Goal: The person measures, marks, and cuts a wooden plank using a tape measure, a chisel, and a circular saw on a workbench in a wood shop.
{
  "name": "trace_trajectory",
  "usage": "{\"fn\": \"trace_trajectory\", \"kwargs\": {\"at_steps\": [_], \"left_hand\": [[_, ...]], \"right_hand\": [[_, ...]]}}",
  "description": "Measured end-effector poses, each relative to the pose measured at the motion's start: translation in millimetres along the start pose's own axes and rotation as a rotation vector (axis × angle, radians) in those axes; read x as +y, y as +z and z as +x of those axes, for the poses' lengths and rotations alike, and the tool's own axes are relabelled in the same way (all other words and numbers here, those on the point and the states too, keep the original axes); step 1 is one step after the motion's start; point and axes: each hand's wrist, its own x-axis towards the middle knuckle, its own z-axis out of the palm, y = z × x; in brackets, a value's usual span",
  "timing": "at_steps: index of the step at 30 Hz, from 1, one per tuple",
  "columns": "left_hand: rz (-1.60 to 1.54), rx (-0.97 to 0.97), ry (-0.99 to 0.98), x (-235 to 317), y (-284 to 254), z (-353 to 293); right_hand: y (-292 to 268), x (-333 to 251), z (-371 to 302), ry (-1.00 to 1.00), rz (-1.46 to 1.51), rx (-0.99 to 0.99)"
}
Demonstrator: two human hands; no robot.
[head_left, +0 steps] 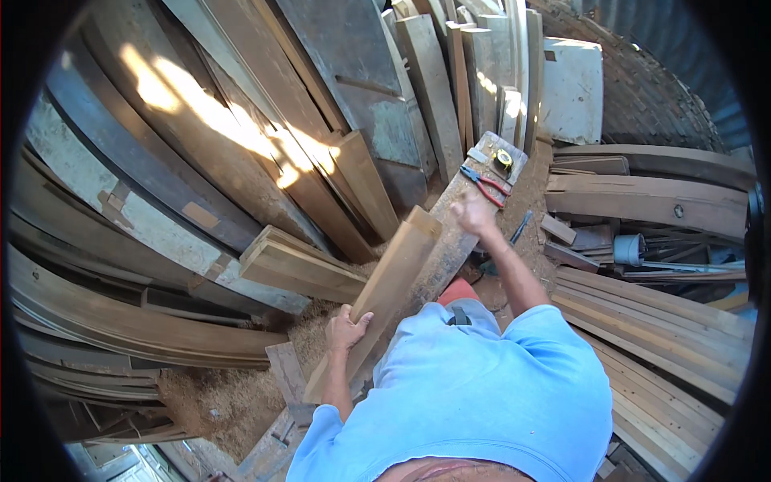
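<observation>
Touching left hand [345, 330]; wooden plank [394, 277]

Tape measure [503, 161] on the far end of the table [450, 251]; pliers [487, 185] on the same surface, just near of it. Right grip [474, 214] near of the pliers. Board [385, 281] at the table's left side, left grip [347, 329] on its near part. Upright boards [434, 88] beyond the table's far end. Long planks [173, 173] along the left; stacked timber [642, 323] at right; sawdust [233, 402] at near left.
</observation>
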Motion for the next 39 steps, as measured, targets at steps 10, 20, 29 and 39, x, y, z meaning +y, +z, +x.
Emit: {"fn": "trace_trajectory", "kwargs": {"at_steps": [10, 20, 29, 39], "left_hand": [[0.027, -0.326, -0.093, -19, 76, 32], [0.045, -0.419, -0.300, 2, 96, 54], [-0.042, -0.184, -0.239, -24, 131, 24], [-0.855, -0.111, -0.174, 9, 120, 26]], "right_hand": [[-43, 107, 153, 0.436, -0.277, -0.022], [4, 191, 217, 0.284, -0.348, -0.140], [-23, 151, 191, 0.388, 0.830, -0.002], [27, -40, -6, -0.278, 0.517, -0.743]]}}
